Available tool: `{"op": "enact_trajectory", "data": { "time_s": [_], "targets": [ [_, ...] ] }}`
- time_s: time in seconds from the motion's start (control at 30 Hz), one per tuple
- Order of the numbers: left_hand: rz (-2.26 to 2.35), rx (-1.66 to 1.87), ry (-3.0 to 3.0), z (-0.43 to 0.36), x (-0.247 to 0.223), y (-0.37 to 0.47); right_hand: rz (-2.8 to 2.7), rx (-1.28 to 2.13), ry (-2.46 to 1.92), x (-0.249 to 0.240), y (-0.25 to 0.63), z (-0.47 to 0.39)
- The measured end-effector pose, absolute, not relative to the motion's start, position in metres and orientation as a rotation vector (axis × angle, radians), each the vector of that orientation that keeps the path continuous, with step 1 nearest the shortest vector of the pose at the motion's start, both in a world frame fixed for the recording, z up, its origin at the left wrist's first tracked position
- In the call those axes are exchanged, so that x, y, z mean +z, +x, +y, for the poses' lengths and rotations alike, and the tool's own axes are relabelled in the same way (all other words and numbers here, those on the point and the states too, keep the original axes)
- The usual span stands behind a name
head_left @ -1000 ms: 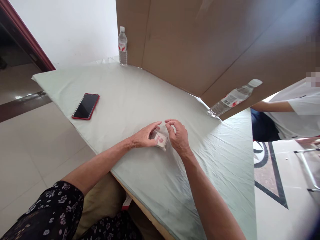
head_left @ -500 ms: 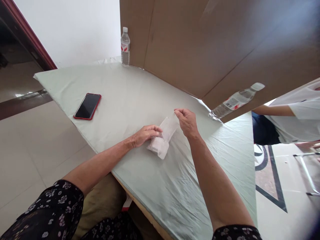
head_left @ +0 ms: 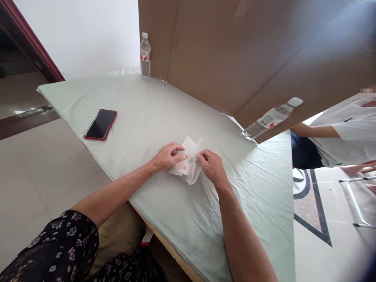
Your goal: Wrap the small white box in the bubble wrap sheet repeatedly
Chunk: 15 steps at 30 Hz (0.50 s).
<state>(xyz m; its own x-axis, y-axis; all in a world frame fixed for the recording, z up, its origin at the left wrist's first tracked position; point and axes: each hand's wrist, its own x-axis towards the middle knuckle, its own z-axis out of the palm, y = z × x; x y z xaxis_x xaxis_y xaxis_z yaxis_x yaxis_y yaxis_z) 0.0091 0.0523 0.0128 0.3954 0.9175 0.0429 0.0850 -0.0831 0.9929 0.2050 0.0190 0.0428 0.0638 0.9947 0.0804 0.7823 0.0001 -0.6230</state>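
A small whitish packet [head_left: 182, 167] lies on the pale green cloth of the table [head_left: 141, 105], with thin crinkled clear plastic [head_left: 193, 169] around its right side. My left hand [head_left: 169, 156] rests on the packet's left edge, thumb and fingers apart. On the right, my right hand [head_left: 210, 162] pinches the thin plastic between thumb and forefinger. Part of the packet is hidden under my left fingers.
A phone with a red case [head_left: 100, 124] lies at the left. One bottle [head_left: 145, 56] stands by the brown cardboard panel [head_left: 211, 51]; another bottle [head_left: 272, 119] leans at the right. Beyond it sits a person in white [head_left: 349, 129].
My right hand has come down and nearer to my left hand, bringing the plastic with it. The plastic, stretched out before, is now bunched, and a reddish mark shows on the packet.
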Motion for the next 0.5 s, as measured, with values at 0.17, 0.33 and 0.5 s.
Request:
{"op": "enact_trajectory", "data": {
  "time_s": [0.17,0.33,0.5],
  "targets": [
    [1.077,0.885,1.912,0.048,0.015,0.010,-1.536,0.799,-1.558,0.031,0.221,0.023],
    [1.228,0.919,1.783,0.058,0.014,0.002,-1.408,0.708,-1.610,0.020,0.233,0.026],
    [1.647,0.928,1.923,0.070,0.006,-0.013,-1.364,0.536,-1.776,0.005,0.255,0.034]
  ]
}}
